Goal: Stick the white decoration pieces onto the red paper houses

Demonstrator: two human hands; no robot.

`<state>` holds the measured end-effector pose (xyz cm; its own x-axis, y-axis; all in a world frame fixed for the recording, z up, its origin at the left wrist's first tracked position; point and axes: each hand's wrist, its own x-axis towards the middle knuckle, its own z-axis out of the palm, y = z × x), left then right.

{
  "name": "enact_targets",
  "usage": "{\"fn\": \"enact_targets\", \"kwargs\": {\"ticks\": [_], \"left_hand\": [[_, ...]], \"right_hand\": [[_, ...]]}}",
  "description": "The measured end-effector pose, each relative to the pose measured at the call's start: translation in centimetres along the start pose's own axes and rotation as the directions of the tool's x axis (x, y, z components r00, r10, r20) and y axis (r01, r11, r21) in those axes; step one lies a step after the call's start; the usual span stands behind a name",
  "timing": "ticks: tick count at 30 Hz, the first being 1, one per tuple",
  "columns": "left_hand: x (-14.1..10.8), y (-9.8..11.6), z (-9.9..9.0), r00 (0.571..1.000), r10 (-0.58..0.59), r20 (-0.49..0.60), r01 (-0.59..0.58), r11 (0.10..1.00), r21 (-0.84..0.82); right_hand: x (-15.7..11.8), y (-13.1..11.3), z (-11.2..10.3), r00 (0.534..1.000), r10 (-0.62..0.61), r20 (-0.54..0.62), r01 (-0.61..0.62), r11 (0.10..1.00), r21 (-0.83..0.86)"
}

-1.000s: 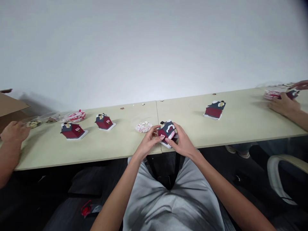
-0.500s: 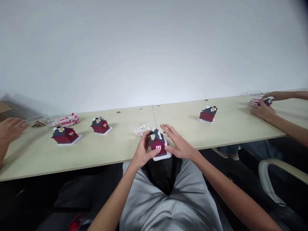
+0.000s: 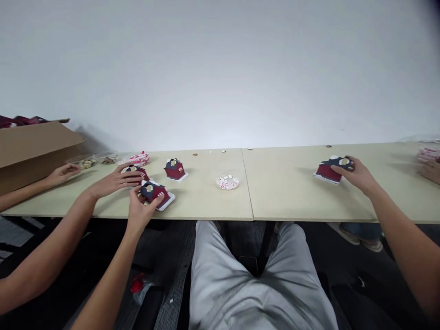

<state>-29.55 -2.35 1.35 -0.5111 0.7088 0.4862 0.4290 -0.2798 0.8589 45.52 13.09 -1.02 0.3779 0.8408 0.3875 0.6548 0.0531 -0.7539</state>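
Left hand (image 3: 140, 212) and right hand (image 3: 359, 175) are wide apart: the first clasps one red house (image 3: 153, 192) near the front edge of the tabletop (image 3: 206, 201), the second grips another red house (image 3: 326, 171), further right and between front and back edges. Light pressure and level handling seem best (a co-worker's hand (image 3: 112, 182) crowds the left).

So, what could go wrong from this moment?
The left hand holds one house close beside another house, partly covered by a co-worker's hand, so they may knock together. The first is also near the front edge of the table and might fall if the grip slips. The right hand grips a third house far away, so attention may split.
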Motion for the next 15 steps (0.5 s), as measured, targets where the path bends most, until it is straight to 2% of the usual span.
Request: {"fn": "enact_targets", "kwargs": {"ticks": [2, 5, 10, 15], "left_hand": [[0.4, -0.9, 0.5, 0.999, -0.003, 0.038, 0.002, 0.999, 0.046], [1.6, -1.5, 1.0, 0.998, -0.010, 0.058, 0.002, 0.991, 0.135], [5.2, -1.7, 0.5, 0.999, -0.049, 0.006, 0.044, 0.936, 0.350], [7.5, -1.1, -0.1, 0.997, -0.031, 0.070, -0.010, 0.856, 0.517]], "right_hand": [[-0.6, -0.8, 0.7, 0.999, 0.042, 0.013, -0.042, 0.999, -0.008], [-2.1, -2.7, 1.4, 1.000, 0.025, -0.005, -0.025, 0.997, -0.078], [-5.5, -5.8, 2.1, 0.995, -0.067, 0.081, 0.072, 0.995, -0.064], [-8.9, -8.4, 3.6, 0.969, -0.205, 0.138, 0.205, 0.979, 0.013]]}}
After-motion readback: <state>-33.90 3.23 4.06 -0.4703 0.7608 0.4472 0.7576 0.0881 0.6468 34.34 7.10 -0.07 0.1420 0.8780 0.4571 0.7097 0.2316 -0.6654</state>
